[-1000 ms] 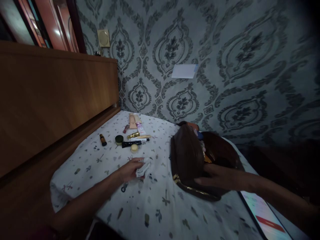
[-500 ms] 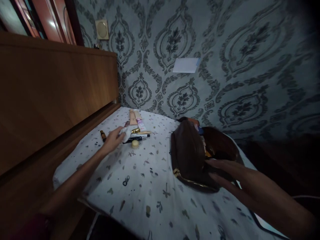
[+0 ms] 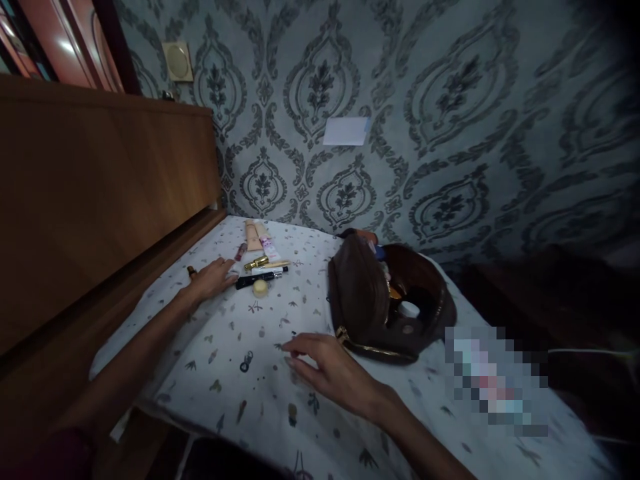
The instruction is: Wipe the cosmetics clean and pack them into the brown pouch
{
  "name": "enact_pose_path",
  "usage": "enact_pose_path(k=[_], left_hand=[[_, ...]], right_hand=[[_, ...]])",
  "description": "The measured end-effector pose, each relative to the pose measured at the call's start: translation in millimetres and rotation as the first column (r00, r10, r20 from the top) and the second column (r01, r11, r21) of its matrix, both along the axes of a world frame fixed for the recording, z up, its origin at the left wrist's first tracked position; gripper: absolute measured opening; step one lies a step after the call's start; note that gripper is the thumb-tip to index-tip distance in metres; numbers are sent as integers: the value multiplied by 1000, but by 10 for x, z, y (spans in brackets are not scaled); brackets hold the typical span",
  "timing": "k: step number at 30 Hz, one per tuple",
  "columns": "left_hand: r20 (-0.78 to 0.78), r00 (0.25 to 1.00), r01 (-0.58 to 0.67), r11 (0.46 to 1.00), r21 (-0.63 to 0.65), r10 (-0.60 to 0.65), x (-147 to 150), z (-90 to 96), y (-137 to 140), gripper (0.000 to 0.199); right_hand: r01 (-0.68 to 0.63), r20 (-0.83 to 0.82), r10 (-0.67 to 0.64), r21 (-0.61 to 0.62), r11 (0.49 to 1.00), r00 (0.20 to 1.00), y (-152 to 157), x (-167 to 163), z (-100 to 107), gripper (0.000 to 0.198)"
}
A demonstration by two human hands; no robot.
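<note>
My left hand (image 3: pixel 213 280) is stretched out low over the patterned sheet (image 3: pixel 273 407), fingers extended, beside a group of cosmetics. Near its fingertips lie a black tube (image 3: pixel 253 280), a gold tube (image 3: pixel 257 263), a small dark-red tube (image 3: pixel 241 251) and a round yellowish pot (image 3: pixel 260 288). Part of a small brown-and-gold bottle (image 3: pixel 192 272) shows behind the hand. My right hand (image 3: pixel 335 373) is in front of the brown bag (image 3: pixel 357 293), thumb and fingers apart, holding nothing. The bag lies unzipped, with a white-lidded jar (image 3: pixel 409 309) inside.
A beige tube (image 3: pixel 253 237) and a white-and-pink tube (image 3: pixel 269 249) lie farther back, by a thin pencil (image 3: pixel 277 265). Wooden furniture (image 3: pixel 110 187) borders the left side. The patterned wall (image 3: pixel 320 173) rises behind. A blurred-out patch (image 3: pixel 493 380) covers something at right.
My right hand has come out of the bag and moved left. My left hand had something white at its fingers and now shows none. The view has shifted slightly right.
</note>
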State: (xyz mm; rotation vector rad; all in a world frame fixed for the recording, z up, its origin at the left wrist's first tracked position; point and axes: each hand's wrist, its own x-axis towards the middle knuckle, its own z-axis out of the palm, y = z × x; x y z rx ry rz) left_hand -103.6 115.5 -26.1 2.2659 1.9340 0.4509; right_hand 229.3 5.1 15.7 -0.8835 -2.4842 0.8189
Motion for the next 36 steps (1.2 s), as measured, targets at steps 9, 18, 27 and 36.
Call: enact_pose_path(k=[9, 18, 27, 36], left_hand=[[130, 990, -79, 985, 155, 59, 65, 196, -155, 45], [325, 857, 331, 911, 245, -399, 1004, 189, -840, 32], [332, 895, 230, 947, 225, -297, 1237, 84, -776, 28], [606, 787, 97, 993, 69, -119, 1313, -9, -748, 43]], right_hand=[[100, -285, -182, -279, 955, 941, 220, -487, -406, 30], [121, -564, -480, -555, 823, 672, 296, -760, -796, 55], [330, -510, -523, -424, 844, 683, 161, -659, -782, 31], [110, -613, -625, -666, 738, 483, 282, -664, -884, 58]])
